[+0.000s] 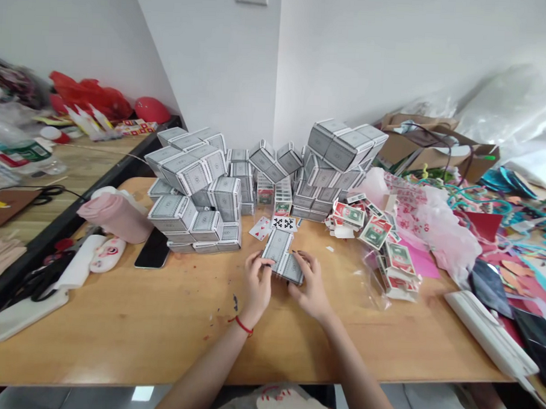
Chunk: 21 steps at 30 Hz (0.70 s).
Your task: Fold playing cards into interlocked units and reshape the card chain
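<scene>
Grey-backed playing cards (276,248) lie near the middle of the table, joined in an angled shape, between my two hands. My left hand (257,283) closes on their left edge, with a red string bracelet on its wrist. My right hand (309,284) grips their right side, thumb below and fingers on top. Just beyond lie face-up loose cards: a red-suited card (260,228) and a black clubs card (283,223). Behind them stand boxes built of cards, in a left stack (193,171) and a right stack (334,144).
Opened card packs (375,232) and crumpled clear plastic lie to the right. A black phone (152,248), a pink roll (114,215) and black scissors (41,279) are at the left. A white elongated case (489,331) rests near the right front edge. Paper scraps crowd the far right.
</scene>
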{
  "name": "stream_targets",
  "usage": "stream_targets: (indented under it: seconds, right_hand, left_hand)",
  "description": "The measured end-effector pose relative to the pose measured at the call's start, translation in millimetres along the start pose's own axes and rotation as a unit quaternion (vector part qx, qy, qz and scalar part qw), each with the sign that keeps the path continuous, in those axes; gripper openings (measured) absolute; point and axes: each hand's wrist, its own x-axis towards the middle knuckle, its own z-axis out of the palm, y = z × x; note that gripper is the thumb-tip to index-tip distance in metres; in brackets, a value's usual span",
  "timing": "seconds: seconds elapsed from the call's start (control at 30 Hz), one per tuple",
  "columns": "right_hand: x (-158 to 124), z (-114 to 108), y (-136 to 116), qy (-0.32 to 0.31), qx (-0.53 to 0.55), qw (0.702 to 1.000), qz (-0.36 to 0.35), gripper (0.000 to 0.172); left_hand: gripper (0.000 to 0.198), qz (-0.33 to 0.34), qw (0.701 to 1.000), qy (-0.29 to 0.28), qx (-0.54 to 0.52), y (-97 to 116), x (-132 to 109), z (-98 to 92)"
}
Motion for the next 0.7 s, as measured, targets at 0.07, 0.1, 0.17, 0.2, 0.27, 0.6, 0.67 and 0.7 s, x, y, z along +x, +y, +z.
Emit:
stream_targets:
  seconds: [0.07,0.1,0.17,0.2,0.27,0.6,0.67,0.7]
  right_hand:
    - [5.0,-4.0,6.3,-0.007,0.006,1.000,-0.010,0.065]
    - [6.7,-4.8,7.8,-0.008,0.007,1.000,-0.016,0.065]
    - [8.5,-4.5,8.5,-0.008,0.008,0.999,-0.030,0.065]
    - [8.7,-3.8,8.2,-0.007,0.006,0.999,-0.036,0.065]
    - [8.2,-1.7,7.8,-0.009,-0.006,0.999,-0.048,0.066]
    - [3.1,-0.1,13.9,-0.040,-0.040,0.998,-0.025,0.069]
    - [1.6,2.6,16.6,-0.038,0.012,0.999,-0.015,0.069]
    - [0.8,4.9,19.1,-0.026,0.044,0.999,-0.004,0.069]
  left_hand:
    - [0.013,0.061,0.996,-0.031,0.058,11.7,-2.3,-5.4]
    - [0.015,0.102,0.990,-0.055,0.082,17.0,-1.1,-7.9]
    - [0.027,0.180,0.969,-0.119,0.122,24.7,5.0,-11.4]
    - [0.035,0.208,0.956,-0.151,0.139,26.7,8.9,-12.2]
    - [0.046,0.246,0.935,-0.198,0.161,27.5,15.9,-11.8]
    - [0.049,0.273,0.907,-0.247,0.205,23.0,22.8,-11.0]
    - [0.049,0.274,0.905,-0.246,0.210,22.6,22.9,-11.2]
    - [0.049,0.275,0.905,-0.245,0.213,21.9,22.8,-10.8]
